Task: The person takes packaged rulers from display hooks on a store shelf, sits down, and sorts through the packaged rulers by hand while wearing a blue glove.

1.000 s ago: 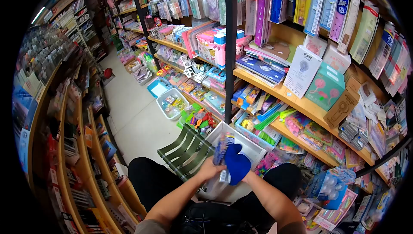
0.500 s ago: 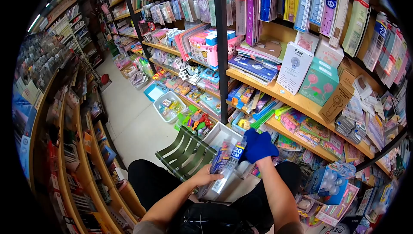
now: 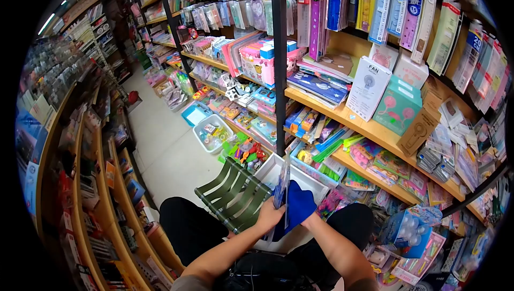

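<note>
My left hand [image 3: 271, 214] is closed round a clear pack of 20 cm rulers [image 3: 281, 186], which stands upright and nearly edge-on to me above my lap. A dark blue cloth [image 3: 302, 201] lies against the pack's right side. Most of my right hand [image 3: 312, 220] is hidden by this cloth, which it holds from the right; the fingers themselves do not show. Just beyond my hands is an open white box [image 3: 320, 186]. A folding stool with green straps [image 3: 235, 192] stands to the left of the pack, near my knee.
On the right, wooden shelves [image 3: 369, 125] carry a white fan box [image 3: 368, 88], a green box [image 3: 397, 104] and hanging ruler packs. A white basin [image 3: 213, 133] of small goods sits on the floor ahead. Bookshelves [image 3: 85, 173] line the left side.
The ruler pack has turned from showing its printed front to nearly edge-on. My right hand has brought the blue cloth down and left, against the pack.
</note>
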Available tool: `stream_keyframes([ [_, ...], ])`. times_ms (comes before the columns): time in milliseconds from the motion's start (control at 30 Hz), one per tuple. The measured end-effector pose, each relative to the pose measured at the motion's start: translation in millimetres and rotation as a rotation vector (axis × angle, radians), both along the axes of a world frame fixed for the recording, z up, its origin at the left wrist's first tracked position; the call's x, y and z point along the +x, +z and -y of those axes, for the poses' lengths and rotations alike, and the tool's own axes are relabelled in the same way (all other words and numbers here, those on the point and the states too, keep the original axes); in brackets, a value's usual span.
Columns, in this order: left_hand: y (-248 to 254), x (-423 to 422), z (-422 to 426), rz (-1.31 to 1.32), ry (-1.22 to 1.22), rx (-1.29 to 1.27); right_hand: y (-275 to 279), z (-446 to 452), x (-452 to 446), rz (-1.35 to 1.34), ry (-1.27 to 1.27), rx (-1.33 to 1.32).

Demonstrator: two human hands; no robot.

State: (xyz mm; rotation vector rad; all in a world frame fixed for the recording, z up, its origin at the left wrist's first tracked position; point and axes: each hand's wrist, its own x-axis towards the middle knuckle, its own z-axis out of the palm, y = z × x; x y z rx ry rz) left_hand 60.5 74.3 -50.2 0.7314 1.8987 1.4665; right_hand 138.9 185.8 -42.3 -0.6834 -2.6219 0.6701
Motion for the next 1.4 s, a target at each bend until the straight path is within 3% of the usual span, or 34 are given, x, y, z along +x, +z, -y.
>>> stream_keyframes([
  [33,-11,0,-1,-0.118,0.025,0.039,-3,1,-1,-0.141,-0.088,-0.441],
  [67,1,2,-1,-0.059,0.109,-0.027,-5,4,-3,-0.285,-0.181,-0.881],
  [100,6,2,-3,-0.002,0.160,0.105,3,8,-6,-0.434,-0.276,-1.319],
  [133,13,0,-3,0.157,0.201,0.113,11,12,-2,-0.531,-0.234,-1.384],
  [167,24,-4,-3,0.316,0.245,0.119,10,11,-2,-0.485,-0.191,-1.275],
  [267,32,-22,-7,0.300,0.213,0.162,27,15,-1,-0.311,-0.045,-0.901],
  [367,43,-33,-10,0.309,0.144,0.139,38,14,-2,0.185,0.141,-0.052],
  [467,40,-32,-14,0.287,0.184,0.147,28,20,1,0.015,0.263,-0.352],
  [533,23,-38,-19,0.221,0.246,0.210,24,28,4,0.180,0.279,-0.504],
  [667,37,-47,-12,0.205,0.356,0.356,22,39,14,0.457,0.375,-0.629],
  [867,49,-115,24,0.251,0.580,0.433,16,58,1,0.566,0.436,-0.533],
  [967,65,-147,54,0.160,0.608,0.430,23,69,-22,0.392,0.403,-0.428],
  [1100,81,-170,91,0.239,0.608,0.534,50,79,-65,0.104,0.440,-0.240],
  [1167,80,-175,104,0.315,0.602,0.551,74,81,-89,0.299,0.481,-0.061],
  [1233,70,-178,116,0.403,0.569,0.574,10,76,-109,0.542,0.426,-0.498],
  [1300,58,-177,122,0.479,0.558,0.598,-71,60,-115,1.136,0.630,0.094],
  [1367,45,-175,127,0.585,0.532,0.585,3,81,-97,1.015,0.431,0.067],
  [1400,38,-174,127,0.618,0.526,0.580,3,81,-97,0.878,0.384,-0.330],
])
